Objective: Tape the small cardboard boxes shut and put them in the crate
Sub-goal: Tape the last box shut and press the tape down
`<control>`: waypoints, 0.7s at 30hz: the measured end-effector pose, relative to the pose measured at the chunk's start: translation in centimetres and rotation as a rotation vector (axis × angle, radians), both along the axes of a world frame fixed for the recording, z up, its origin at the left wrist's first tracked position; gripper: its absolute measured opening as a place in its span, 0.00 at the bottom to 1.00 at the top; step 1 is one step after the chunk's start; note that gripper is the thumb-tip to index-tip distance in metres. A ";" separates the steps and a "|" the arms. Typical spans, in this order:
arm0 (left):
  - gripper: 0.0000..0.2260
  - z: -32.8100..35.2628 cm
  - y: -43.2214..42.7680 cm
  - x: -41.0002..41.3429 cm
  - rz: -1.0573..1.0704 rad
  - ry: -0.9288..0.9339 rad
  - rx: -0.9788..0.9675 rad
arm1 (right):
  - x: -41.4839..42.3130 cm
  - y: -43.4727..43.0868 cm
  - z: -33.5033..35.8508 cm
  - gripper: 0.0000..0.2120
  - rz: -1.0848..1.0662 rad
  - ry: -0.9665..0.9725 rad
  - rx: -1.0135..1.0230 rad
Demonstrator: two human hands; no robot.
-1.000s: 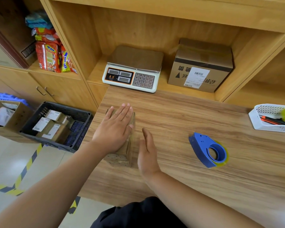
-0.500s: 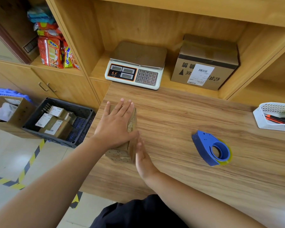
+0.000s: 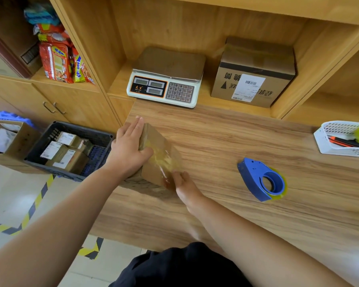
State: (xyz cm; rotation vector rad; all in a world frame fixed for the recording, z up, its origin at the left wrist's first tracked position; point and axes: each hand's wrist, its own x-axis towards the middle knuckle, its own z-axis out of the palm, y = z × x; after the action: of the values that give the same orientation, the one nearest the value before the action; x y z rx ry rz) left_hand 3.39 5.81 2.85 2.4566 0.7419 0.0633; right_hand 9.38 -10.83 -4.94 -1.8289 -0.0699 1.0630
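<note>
Pressing tape flat, head cam: left hand (image 3: 126,150) lies straight-fingered on the small box (image 3: 155,141), thumb over its taped face. Right hand (image 3: 184,186), fingers also straight, pushes the near corner. Box is tilted at the table (image 3: 216,146) edge, crate (image 3: 81,128) below-left. Prob. light, stiff; tape's slick, so grab bare sides.
</note>
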 end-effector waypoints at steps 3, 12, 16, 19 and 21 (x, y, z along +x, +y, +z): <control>0.35 -1.4 -1.6 -0.1 0.135 -0.138 -0.334 | 1.3 -1.8 0.0 0.21 -0.169 -0.117 -0.059; 0.32 -9.1 -8.3 0.2 0.218 -0.196 -0.915 | 2.2 -9.8 0.8 0.42 0.010 -0.516 -0.503; 0.29 -10.4 -8.6 0.6 0.173 -0.138 -0.826 | 1.9 -11.1 0.1 0.42 0.092 -0.567 -0.557; 0.27 -10.3 -8.6 0.3 0.065 -0.049 -0.504 | 1.8 -11.5 -0.6 0.39 0.135 -0.659 -0.602; 0.25 -10.1 -9.1 -0.2 -0.072 -0.093 -0.107 | 1.5 -11.1 -0.7 0.38 0.192 -0.870 -0.646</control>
State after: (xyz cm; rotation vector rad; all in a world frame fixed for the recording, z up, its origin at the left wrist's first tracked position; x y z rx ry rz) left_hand 3.16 -3.30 -7.22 2.3586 0.6005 0.1074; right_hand 10.90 -21.96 -5.68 -2.8128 -0.4678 0.3342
